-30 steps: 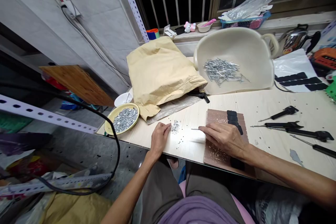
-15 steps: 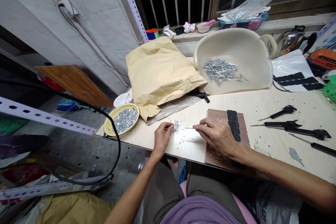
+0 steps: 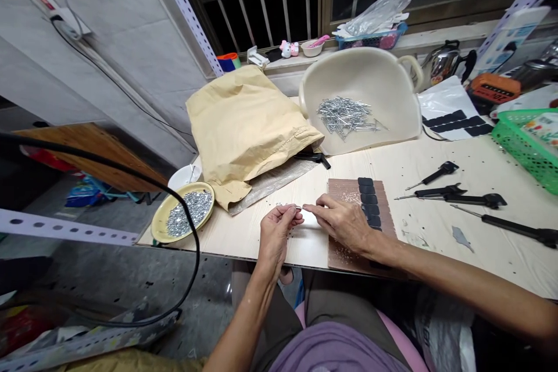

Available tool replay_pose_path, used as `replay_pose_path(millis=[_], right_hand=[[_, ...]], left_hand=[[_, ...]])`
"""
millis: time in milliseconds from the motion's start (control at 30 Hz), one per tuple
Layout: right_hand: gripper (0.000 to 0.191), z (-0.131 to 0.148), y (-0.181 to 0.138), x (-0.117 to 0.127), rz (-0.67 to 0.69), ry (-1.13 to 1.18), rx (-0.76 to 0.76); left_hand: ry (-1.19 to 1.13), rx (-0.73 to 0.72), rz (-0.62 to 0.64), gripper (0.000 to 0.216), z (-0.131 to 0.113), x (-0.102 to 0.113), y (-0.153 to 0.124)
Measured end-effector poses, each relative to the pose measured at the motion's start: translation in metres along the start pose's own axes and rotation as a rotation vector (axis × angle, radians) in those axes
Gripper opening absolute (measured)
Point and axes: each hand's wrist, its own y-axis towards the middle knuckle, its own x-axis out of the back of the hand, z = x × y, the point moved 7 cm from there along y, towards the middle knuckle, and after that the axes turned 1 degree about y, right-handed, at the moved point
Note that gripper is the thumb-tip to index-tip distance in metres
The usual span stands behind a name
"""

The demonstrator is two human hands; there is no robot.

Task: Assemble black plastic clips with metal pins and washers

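Observation:
My left hand [image 3: 279, 226] is closed in a pinch, palm partly turned up, over the front of the table. What its thumb and fingertips pinch is too small to make out. Facing it, my right hand [image 3: 342, 222] grips a thin metal rod [image 3: 299, 207], whose far end meets the left fingertips. A small heap of tiny metal pieces lies mostly hidden behind my left hand. Under my right hand is a brown board [image 3: 337, 189] bearing pale crumbs and a row of black pads [image 3: 368, 199].
Left stands a yellow bowl [image 3: 159, 218] of small metal pieces. A brown paper sack [image 3: 248, 122] and a cream basin [image 3: 392, 110] with metal rods [image 3: 346, 115] stand behind. Black-handled tools [image 3: 483, 200] lie right, near a green basket [image 3: 518, 139]. A black cable [image 3: 198, 244] hangs left.
My left hand has left the small heap, turned its palm up and come to the rod's tip. The rod now shows only briefly between both hands. The view has swung right.

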Motion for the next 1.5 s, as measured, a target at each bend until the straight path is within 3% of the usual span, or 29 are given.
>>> replay_pose_path(millis=[267,500,733,933,1233,1333,1500], right_hand=[[0.027,-0.006,-0.011,0.007,-0.079,-0.001,0.006],[0.020,-0.010,-0.020,0.010,-0.116,-0.062,0.024],[0.021,-0.011,-0.025,0.021,-0.139,-0.170,0.057],[0.020,-0.028,-0.028,0.019,-0.093,0.011,-0.102],[0.018,-0.031,-0.038,0.015,-0.199,-0.150,0.044],[0.019,-0.036,-0.037,0.017,-0.160,-0.049,-0.020],[0.021,-0.056,-0.034,0.014,-0.069,0.319,-0.262]], left_hand=[[0.147,-0.050,0.092,0.021,-0.003,-0.010,0.001],[0.197,0.016,0.166,0.030,0.011,-0.022,0.005],[0.328,-0.060,0.189,0.026,0.010,-0.032,0.005],[0.474,-0.159,0.166,0.023,0.004,-0.042,0.005],[0.469,-0.160,0.179,0.021,0.007,-0.055,0.004],[0.508,-0.229,0.164,0.020,0.003,-0.058,0.003],[0.596,-0.304,0.168,0.019,-0.004,-0.066,0.002]])
